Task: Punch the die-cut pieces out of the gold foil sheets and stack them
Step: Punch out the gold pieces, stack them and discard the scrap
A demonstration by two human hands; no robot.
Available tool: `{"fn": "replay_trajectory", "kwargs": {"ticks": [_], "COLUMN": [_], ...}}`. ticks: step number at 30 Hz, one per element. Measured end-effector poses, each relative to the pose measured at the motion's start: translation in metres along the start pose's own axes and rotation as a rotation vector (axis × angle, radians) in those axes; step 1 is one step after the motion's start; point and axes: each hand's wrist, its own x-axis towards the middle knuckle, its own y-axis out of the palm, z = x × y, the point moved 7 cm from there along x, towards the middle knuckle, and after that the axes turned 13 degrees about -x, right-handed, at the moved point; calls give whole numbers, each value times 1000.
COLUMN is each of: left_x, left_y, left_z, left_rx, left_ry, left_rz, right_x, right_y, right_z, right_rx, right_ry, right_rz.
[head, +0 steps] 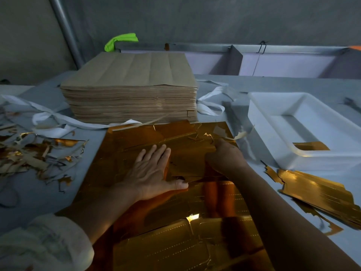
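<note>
A gold foil sheet (136,145) with die-cut lines lies flat in front of me on the table. My left hand (154,169) presses flat on it with fingers straight and thumb spread out. Just to its right, my right hand (224,155) grips a partly lifted die-cut piece (187,163) of the sheet, fingers curled under its edge. A pile of punched-out gold pieces (316,194) lies at the right. One more gold piece (310,146) lies in the white tray.
A tall stack of brown-backed sheets (129,89) stands behind the foil sheet. A white plastic tray (263,122) sits at the right. Torn gold scraps (35,153) and white straps (52,118) litter the left side. A green object (119,41) lies by the back rail.
</note>
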Motion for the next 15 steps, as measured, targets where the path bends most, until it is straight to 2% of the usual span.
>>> {"fn": "replay_trajectory", "kwargs": {"ticks": [8,12,15], "left_x": [0,-1,-1], "left_y": [-1,-1,-1], "left_z": [-1,-1,-2], "left_rx": [7,12,8], "left_ry": [1,-1,0], "left_rz": [1,2,9], "right_x": [1,2,2], "right_y": [-1,11,19], "right_z": [-8,-22,-27], "right_rx": [313,589,582], "right_ry": [48,174,214], "right_rz": [12,177,278]}}
